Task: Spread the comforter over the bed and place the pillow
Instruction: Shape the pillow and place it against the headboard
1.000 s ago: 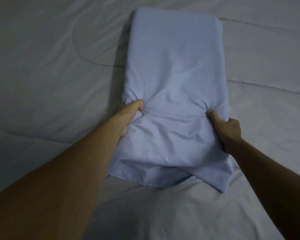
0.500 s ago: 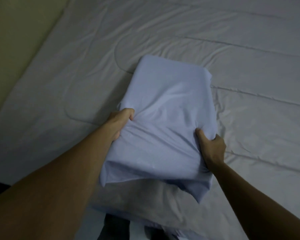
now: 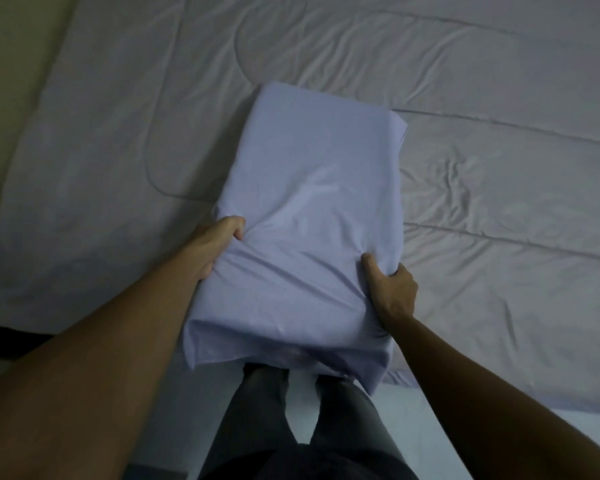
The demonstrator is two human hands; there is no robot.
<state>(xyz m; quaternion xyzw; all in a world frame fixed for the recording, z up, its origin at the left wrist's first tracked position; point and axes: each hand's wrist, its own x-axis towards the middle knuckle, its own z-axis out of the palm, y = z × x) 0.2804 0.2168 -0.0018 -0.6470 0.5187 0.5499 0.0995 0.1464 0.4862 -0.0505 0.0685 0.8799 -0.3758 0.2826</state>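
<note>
A pale blue pillow [image 3: 312, 209] in a loose case hangs lengthwise in front of me above the bed. My left hand [image 3: 215, 244] grips its left edge with the thumb pressed into the top. My right hand [image 3: 392, 289] clamps its right edge near the lower corner. The open end of the case droops over my legs. Beneath lies the grey quilted comforter [image 3: 499, 168], spread flat with wrinkles and stitched seams, reaching the near bed edge.
My legs in dark trousers [image 3: 274, 427] stand against the near edge of the bed. A beige wall or floor strip [image 3: 7, 64] borders the comforter at far left. A lighter sheet edge [image 3: 499, 410] shows at lower right.
The pillow has come back toward me along with both hands, and the view has widened so that the bed's near edge and my legs now show.
</note>
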